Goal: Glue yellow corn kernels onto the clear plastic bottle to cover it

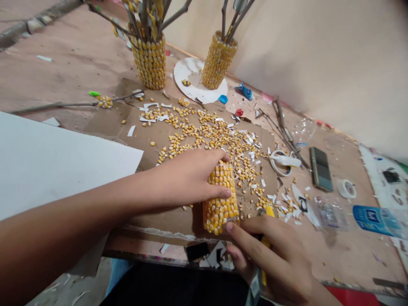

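Left hand (204, 178): fingers closed around the upper part of a kernel-covered cylinder (221, 208), thumb laid across its side. The cylinder is at the near edge of the cardboard (159, 216), roughly upright; whether its base bears on the cardboard cannot be determined. A greyish patch is noted low on its right side.

Right hand (280, 250): fingers closed on a yellow tool (270, 211), largely hidden by the hand; its type cannot be confirmed. The index fingertip is at the cylinder's lower edge, beside the greyish patch.

Loose kernels (219, 131) and white scraps are spread over the cardboard beyond the cylinder. A white sheet (63, 161) lies to the left, beneath the left forearm.

At the back stand two kernel-covered pots holding branches: the left pot (149, 63) and the right pot (219, 61), the latter on a white disc (191, 91). A blue cap (223, 99) lies at the disc's near edge.

On the right of the surface (350, 255): a white tube (288, 160) across a tape ring (273, 165), a phone (321, 168), a tape roll (346, 188) and a blue-labelled bottle (371, 219).
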